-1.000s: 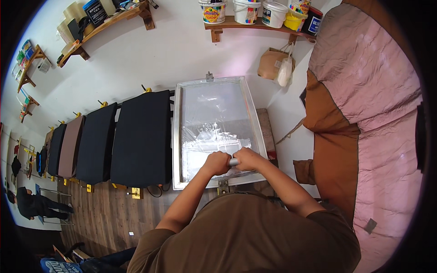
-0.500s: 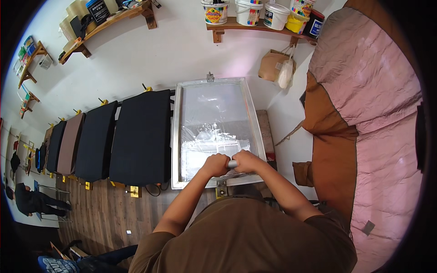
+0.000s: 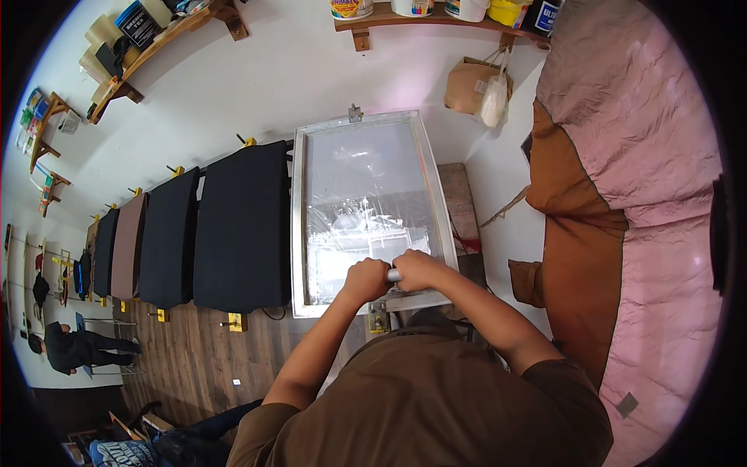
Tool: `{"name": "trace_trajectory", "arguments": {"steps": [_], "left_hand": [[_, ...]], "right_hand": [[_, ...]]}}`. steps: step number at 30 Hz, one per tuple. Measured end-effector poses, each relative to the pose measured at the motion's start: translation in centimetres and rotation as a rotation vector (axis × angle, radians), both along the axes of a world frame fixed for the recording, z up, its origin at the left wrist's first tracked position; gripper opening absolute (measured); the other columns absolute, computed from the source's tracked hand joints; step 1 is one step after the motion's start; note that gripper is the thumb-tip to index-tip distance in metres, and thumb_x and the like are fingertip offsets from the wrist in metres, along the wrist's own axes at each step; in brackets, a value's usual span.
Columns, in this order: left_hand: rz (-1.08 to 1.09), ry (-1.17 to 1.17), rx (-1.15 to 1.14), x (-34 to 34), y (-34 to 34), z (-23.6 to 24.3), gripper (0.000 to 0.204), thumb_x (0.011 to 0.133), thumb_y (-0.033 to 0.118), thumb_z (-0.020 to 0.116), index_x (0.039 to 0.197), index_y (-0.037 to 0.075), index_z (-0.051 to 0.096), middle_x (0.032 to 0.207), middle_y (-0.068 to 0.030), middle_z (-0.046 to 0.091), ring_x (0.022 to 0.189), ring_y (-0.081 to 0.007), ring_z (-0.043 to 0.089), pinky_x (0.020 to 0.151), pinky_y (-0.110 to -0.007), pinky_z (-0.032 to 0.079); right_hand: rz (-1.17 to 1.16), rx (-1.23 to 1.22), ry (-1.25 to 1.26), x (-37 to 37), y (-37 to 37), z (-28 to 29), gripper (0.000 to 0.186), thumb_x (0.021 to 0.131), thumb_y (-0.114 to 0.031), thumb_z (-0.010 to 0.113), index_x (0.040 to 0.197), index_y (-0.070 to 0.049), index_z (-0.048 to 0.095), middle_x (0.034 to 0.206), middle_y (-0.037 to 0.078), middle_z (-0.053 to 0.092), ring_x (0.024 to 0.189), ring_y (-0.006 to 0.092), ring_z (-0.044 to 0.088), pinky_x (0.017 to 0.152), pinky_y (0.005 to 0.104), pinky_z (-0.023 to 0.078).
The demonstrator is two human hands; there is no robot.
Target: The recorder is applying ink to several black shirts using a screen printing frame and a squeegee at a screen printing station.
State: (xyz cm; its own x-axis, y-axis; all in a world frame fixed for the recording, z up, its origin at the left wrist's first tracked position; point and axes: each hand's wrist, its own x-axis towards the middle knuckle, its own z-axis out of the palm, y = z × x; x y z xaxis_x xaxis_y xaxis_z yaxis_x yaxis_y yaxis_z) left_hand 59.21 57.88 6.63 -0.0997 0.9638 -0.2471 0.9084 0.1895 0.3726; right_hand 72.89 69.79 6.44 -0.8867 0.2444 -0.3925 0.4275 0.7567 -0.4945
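Observation:
In front of me lies a screen-printing frame [image 3: 299, 233] with a pale metal border and a glossy, clear film-like surface that reflects light. At its near end, both my hands grip a squeegee by its grey rounded handle [image 3: 394, 275]. My left hand [image 3: 366, 281] is closed around the left part and my right hand [image 3: 420, 270] around the right part. A short stretch of the handle shows between the fists. Hands and forearms hide the rest of the squeegee, and its blade cannot be made out. A metal clamp [image 3: 378, 317] sits at the frame's near edge.
Left of the frame, black fabric-covered boards [image 3: 241, 226] and a brown one [image 3: 128, 245] stand in a row. Shelves [image 3: 436, 19] with tubs hang on the wall. Pink and brown sheeting [image 3: 661, 233] drapes at right. Another person [image 3: 78, 346] stands far left.
The whole view has shifted a little, so the frame and shelves appear higher. Both hands keep their grip on the squeegee near the frame's near end.

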Motion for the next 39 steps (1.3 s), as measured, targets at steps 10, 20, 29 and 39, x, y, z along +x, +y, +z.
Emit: {"name": "trace_trajectory", "arguments": {"steps": [10,20,29,39], "left_hand": [[-0.004,-0.004,0.086,0.0,-1.1,-1.3,0.012,0.075,0.019,0.068,0.079,0.008,0.071,0.078,-0.0172,0.070,0.074,-0.0379,0.069,0.067,-0.048,0.056],[-0.184,-0.138,-0.030,-2.4,1.7,-0.5,0.021,0.078,0.025,0.069,0.084,0.005,0.073,0.086,-0.0210,0.072,0.083,-0.0388,0.071,0.075,-0.047,0.057],[-0.233,-0.196,-0.039,-2.8,1.8,-1.4,0.027,0.077,0.026,0.072,0.088,0.002,0.073,0.093,-0.0217,0.072,0.087,-0.0385,0.071,0.078,-0.047,0.058],[-0.164,-0.179,0.017,-2.3,0.5,-1.6,0.022,0.077,0.026,0.070,0.085,0.006,0.074,0.088,-0.0214,0.072,0.084,-0.0398,0.070,0.075,-0.048,0.057]], "right_hand": [[0.018,0.021,0.066,0.5,-0.7,0.1,0.027,0.069,-0.023,0.072,0.084,-0.002,0.071,0.081,0.023,0.070,0.083,0.0403,0.069,0.079,0.0476,0.056],[-0.106,0.056,-0.037,-0.4,-0.5,0.8,0.031,0.065,-0.023,0.080,0.090,-0.005,0.075,0.090,0.020,0.072,0.089,0.0366,0.070,0.083,0.0440,0.057],[-0.204,0.086,-0.040,-0.3,-1.3,0.5,0.026,0.065,-0.021,0.078,0.085,-0.006,0.074,0.087,0.020,0.072,0.086,0.0379,0.069,0.081,0.0439,0.056],[-0.185,0.101,0.055,0.2,-1.9,-0.2,0.022,0.065,-0.020,0.075,0.081,-0.005,0.073,0.084,0.020,0.071,0.085,0.0394,0.069,0.080,0.0459,0.056]]}}
